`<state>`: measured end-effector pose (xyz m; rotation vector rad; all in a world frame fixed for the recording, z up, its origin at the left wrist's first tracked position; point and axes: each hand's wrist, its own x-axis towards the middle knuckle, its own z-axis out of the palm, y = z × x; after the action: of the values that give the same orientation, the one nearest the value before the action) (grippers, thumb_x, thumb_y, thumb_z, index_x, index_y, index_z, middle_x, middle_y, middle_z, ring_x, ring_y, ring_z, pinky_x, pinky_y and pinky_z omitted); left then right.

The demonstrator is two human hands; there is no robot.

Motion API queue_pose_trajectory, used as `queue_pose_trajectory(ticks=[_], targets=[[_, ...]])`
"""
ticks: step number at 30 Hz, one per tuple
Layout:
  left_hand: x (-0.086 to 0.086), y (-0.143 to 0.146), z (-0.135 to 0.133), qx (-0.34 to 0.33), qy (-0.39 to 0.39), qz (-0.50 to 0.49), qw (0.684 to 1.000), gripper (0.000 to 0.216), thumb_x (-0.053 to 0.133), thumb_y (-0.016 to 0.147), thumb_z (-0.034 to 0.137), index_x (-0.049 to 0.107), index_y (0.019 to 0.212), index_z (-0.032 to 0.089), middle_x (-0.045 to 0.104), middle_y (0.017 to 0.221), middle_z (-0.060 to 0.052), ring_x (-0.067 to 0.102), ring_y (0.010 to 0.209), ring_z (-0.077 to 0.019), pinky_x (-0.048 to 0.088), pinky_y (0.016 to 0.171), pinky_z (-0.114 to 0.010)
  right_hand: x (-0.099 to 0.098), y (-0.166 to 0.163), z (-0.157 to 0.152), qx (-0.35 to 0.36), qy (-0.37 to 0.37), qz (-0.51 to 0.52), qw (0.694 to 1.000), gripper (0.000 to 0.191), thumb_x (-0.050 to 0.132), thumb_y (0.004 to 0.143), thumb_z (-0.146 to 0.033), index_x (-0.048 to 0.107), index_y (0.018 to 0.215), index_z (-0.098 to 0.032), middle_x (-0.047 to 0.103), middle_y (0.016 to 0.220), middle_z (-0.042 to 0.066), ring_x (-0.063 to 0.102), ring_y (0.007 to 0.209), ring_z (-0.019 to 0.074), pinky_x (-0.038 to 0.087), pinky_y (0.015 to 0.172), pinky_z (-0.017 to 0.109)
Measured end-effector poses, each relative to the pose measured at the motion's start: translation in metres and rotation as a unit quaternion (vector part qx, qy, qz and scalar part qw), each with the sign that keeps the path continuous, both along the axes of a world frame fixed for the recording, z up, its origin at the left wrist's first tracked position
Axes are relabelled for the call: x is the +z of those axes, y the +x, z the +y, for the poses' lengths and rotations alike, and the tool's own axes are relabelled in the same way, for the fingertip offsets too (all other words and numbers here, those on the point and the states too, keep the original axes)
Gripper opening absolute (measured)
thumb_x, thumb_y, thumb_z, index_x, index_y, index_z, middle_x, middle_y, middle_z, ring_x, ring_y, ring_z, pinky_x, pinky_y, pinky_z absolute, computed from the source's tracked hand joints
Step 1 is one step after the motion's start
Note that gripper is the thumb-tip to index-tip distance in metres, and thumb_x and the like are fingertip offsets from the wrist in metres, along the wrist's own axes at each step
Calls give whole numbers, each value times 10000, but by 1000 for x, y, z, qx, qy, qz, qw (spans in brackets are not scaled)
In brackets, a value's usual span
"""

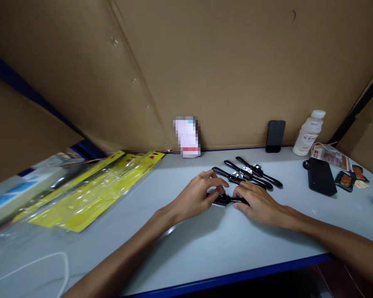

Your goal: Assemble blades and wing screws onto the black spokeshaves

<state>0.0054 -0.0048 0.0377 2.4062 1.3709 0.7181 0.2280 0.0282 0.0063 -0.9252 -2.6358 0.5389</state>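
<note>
Both of my hands rest on the white tabletop (205,244) around one black-handled tool (224,200). My left hand (196,195) curls its fingers over the tool's left end. My right hand (257,203) pinches its right end, so both hands are closed on it. Just behind them lie three more black-handled tools with metal heads (248,171), side by side and slanted. Most of the held tool is hidden under my fingers.
Yellow blister-card packages (93,190) lie in a pile at the left. A dark phone (275,135) leans on the cardboard back wall, beside a white bottle (309,132). A black pouch (320,176) and small packets (345,180) sit at the right. A white cable (49,265) runs front left.
</note>
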Motion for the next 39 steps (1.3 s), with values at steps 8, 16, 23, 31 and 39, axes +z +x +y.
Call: queue_pose_trajectory(ticks=[8, 16, 23, 31, 39], targets=[[2, 1, 0, 68, -20, 102, 992, 246, 558, 918, 279, 674, 1108, 175, 654, 774, -38, 595, 729, -196, 458, 662, -318, 1, 1, -1, -4, 3, -1, 1000, 79, 637, 912, -222, 593, 976, -212, 617, 1007, 55, 564, 956, 219, 420, 832, 360], [-11, 4, 2, -27, 12, 49, 998, 369, 419, 838, 10, 658, 1072, 166, 671, 951, -70, 600, 945, -212, 501, 813, -359, -3, 1, 0, -6, 3, 10, 1000, 81, 637, 902, -208, 604, 976, -206, 622, 1019, 57, 563, 960, 214, 420, 840, 363], [-2, 0, -1, -26, 6, 61, 998, 356, 466, 853, 79, 704, 1087, 203, 651, 861, -51, 582, 878, -220, 475, 806, -392, -2, 1, 0, -1, 9, 1, 1000, 91, 638, 908, -217, 600, 989, -203, 624, 1023, 62, 565, 966, 220, 425, 840, 364], [-1, -3, 1, -6, 21, 20, 1000, 335, 447, 864, 77, 712, 1026, 202, 684, 962, -62, 600, 926, -216, 487, 845, -395, -2, 1, 1, 2, 10, 0, 1000, 73, 629, 914, -212, 602, 980, -198, 623, 1017, 60, 561, 954, 216, 424, 840, 363], [-1, -3, 0, 25, 12, 59, 998, 364, 450, 886, 106, 718, 1112, 205, 647, 846, -58, 588, 819, -208, 497, 783, -390, 1, 1, 0, 4, 9, -2, 1000, 71, 620, 920, -218, 600, 986, -204, 625, 1025, 59, 560, 955, 216, 424, 843, 362]])
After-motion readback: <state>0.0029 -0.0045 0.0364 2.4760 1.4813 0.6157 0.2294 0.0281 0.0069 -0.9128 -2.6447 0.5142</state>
